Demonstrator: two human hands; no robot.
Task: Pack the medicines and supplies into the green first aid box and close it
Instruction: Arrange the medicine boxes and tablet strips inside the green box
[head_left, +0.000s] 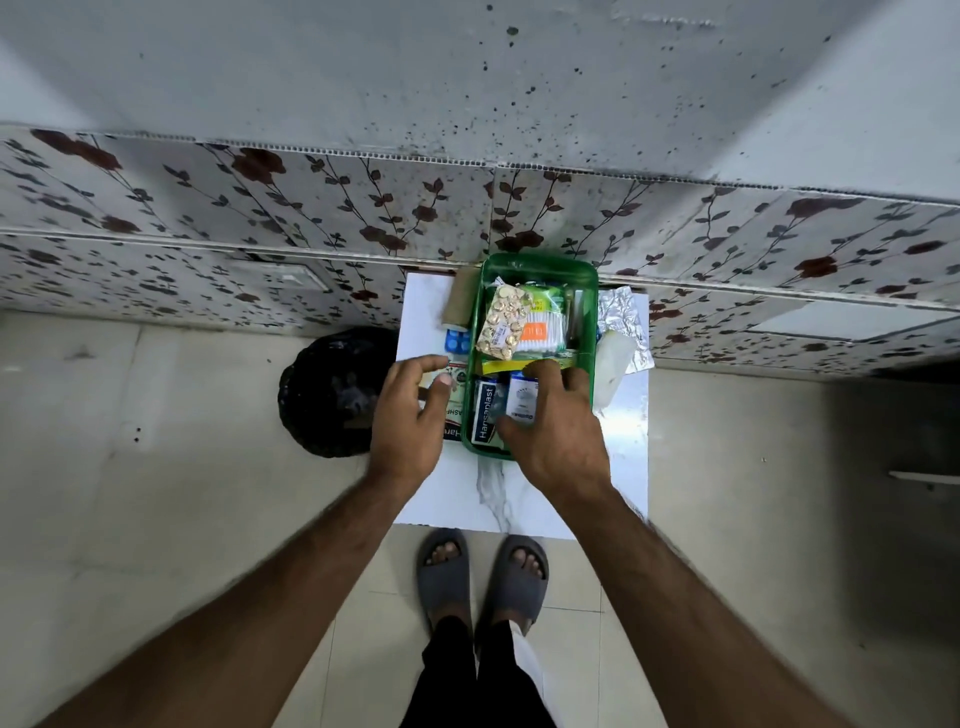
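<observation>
The green first aid box (540, 266) stands open on a small white marble-look table (511, 499). Inside lie a blister strip of gold pills (503, 323), a pack of cotton buds (540, 330), a Hansaplast box (485, 411) and a small white box (522, 400). My right hand (558, 431) rests over the box's near right part, fingers on the white box. My left hand (410, 415) lies on a printed carton (453, 402) just left of the box, fingers spread. A blue pill strip (457, 340) and a tan bandage roll (460, 301) sit left of the box.
Silver foil strips (621, 317) and a translucent white bottle (610, 371) lie right of the box. A black bin (332, 389) stands on the floor left of the table. A flower-patterned wall runs behind. My sandalled feet (483, 577) are at the table's near edge.
</observation>
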